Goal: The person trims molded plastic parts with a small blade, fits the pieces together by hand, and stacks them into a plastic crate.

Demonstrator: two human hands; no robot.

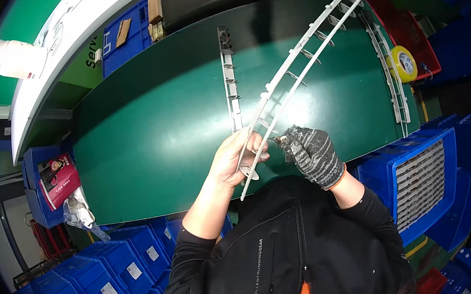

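Observation:
My bare left hand (232, 158) is closed round the near end of a long, pale ladder-shaped metal strip (282, 72). Two thin rails make up this strip, with small curved cross-pieces between them, and it slants up over the table to the far right. Just right of its near end is my right hand (314, 158), in a black-and-grey striped knit glove. Its fingers are pinched together beside the rail; a small dark tip shows at them, too small to name. A similar strip (234, 109) lies lengthwise beyond my left hand.
Another strip (388, 69) lies along the right edge of the green table (145, 128), beside a yellow roll (406, 63) and a red bin (409, 31). A blue crate (380, 173) of stacked metal strips stands at right. Several blue crates (106, 268) fill the lower left.

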